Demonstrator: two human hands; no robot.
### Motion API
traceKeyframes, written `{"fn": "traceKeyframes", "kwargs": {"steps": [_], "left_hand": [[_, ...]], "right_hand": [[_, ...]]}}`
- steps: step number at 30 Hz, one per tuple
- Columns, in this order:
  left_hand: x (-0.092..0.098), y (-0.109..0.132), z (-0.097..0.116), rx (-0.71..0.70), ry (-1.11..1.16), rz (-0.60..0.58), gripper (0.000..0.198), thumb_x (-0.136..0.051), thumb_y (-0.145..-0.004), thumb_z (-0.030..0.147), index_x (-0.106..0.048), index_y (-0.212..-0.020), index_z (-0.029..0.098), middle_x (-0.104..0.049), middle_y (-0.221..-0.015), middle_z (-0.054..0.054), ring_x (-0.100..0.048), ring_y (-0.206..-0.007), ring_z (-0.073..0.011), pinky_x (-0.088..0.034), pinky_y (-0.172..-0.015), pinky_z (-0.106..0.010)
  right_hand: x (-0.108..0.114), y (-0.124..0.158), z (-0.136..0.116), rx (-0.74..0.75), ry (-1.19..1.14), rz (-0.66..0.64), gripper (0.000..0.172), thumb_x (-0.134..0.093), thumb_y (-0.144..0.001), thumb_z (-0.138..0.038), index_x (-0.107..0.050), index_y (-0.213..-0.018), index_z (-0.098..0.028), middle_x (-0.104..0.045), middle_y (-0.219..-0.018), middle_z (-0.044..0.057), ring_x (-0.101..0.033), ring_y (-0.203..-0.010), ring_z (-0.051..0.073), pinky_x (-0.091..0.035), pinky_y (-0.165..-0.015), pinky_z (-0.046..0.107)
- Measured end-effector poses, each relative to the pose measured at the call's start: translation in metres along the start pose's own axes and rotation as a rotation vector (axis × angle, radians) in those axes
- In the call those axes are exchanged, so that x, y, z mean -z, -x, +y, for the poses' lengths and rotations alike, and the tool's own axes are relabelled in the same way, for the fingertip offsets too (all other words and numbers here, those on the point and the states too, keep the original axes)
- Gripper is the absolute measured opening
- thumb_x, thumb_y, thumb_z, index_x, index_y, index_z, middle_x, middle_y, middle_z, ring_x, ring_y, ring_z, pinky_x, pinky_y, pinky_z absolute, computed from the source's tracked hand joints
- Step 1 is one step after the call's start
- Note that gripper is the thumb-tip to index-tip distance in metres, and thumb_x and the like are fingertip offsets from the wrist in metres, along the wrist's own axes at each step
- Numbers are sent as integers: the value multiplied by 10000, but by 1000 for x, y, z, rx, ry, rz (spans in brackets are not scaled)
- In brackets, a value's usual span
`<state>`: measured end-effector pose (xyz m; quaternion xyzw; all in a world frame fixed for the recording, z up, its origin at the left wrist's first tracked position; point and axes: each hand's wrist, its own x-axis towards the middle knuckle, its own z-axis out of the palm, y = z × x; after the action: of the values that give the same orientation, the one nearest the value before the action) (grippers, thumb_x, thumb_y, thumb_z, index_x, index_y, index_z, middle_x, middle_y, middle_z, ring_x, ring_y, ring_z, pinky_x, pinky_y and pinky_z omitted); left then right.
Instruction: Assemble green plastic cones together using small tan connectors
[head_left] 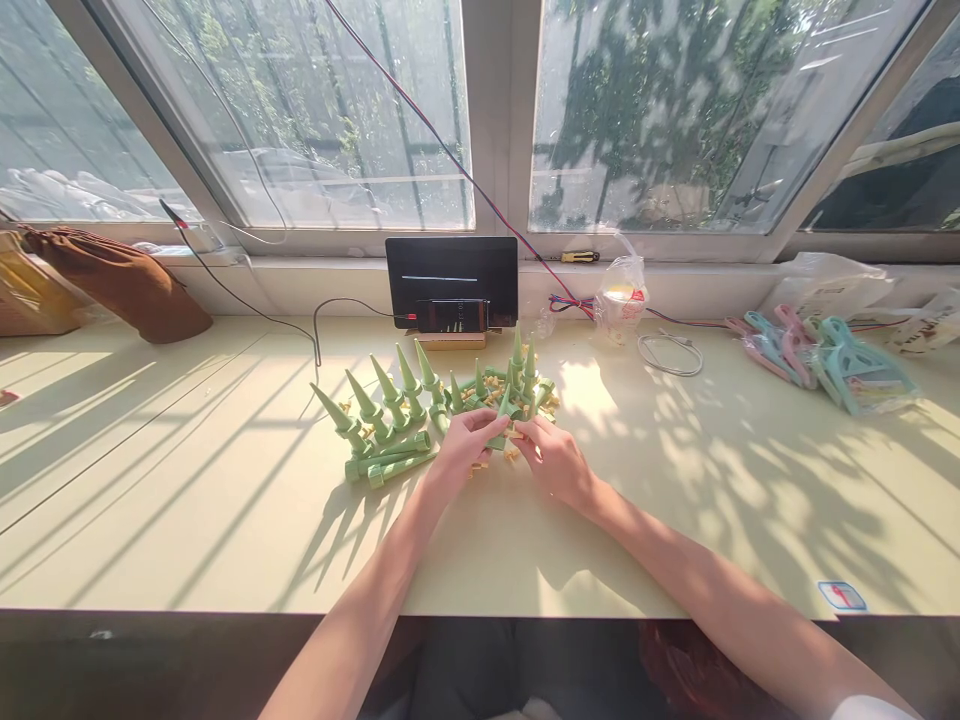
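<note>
My left hand [470, 440] is closed on a green plastic spike [504, 405], pointed end up. At its lower end, my right hand [555, 455] pinches what looks like a small tan piece [515, 432], mostly covered by the fingers. Left of my hands, several green spikes [388, 385] with collars stand in a slanting row. Green tubes [390, 465] lie in front of that row. Behind my hands is a heap of more green parts and small tan pieces [551, 400], partly hidden by the fingers.
A tablet [452, 265] with a phone [452, 315] before it stands at the back on a wooden stand [442, 341]. A brown pouch [127, 285] lies back left. To the right are a plastic bag [621, 295], a coiled cable [670, 355] and wrapped pastel hangers [855, 365].
</note>
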<state>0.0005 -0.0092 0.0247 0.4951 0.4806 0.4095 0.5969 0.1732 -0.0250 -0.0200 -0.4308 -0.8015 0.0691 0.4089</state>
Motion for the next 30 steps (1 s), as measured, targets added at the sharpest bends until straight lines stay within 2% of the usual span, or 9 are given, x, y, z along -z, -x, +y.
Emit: {"fn": "traceKeyframes", "kwargs": {"steps": [6,11,17,22,24,30], "left_hand": [[1,1,0,-10,-56,-12,382,-804,-676,517,-731,-806,165,-529,-774,-17,-356,-601,-74,-230,-445,-198],[2,1,-1,-29,-110,-23,358,-788,-690,509,-738,-825,182,-591,-840,-24,-390,-602,-75,-266,-455,-199],[3,1,-2,-77,-111,-78,358,-777,-703,499,-749,-891,195,-611,-816,-18,-397,-567,-72,-240,-450,-212],[3,1,-1,-89,-131,-96,391,-765,-733,510,-760,-969,198,-615,-779,-19,-394,-556,-71,-238,-442,-204],[3,1,-2,-103,-140,-105,407,-754,-748,515,-762,-996,192,-618,-770,-25,-408,-569,-77,-249,-442,-200],[1,1,-4,-161,-137,-107,413,-755,-748,513,-754,-977,169,-593,-722,-12,-360,-529,-65,-253,-440,-209]], "right_hand": [[-1,2,1,-16,15,-58,173,-442,-1003,-205,-605,-948,-185,-626,-822,55,-595,-670,176,-451,-618,267],[-5,3,5,-29,-44,-84,141,-451,-982,-183,-585,-943,-191,-671,-899,75,-634,-779,188,-463,-688,266],[-5,2,4,-71,-103,-99,208,-392,-992,-216,-581,-910,-187,-639,-800,57,-586,-712,178,-440,-671,275],[1,0,-2,-125,-259,-98,256,-390,-986,-285,-564,-823,-194,-571,-688,20,-509,-621,153,-404,-614,270],[3,-1,-6,-186,-362,-101,278,-407,-974,-326,-539,-765,-199,-522,-613,-4,-460,-551,137,-378,-560,265],[7,-4,-11,-510,-759,-212,357,-446,-938,-464,-440,-666,-232,-404,-450,-58,-379,-401,113,-317,-430,248]]}}
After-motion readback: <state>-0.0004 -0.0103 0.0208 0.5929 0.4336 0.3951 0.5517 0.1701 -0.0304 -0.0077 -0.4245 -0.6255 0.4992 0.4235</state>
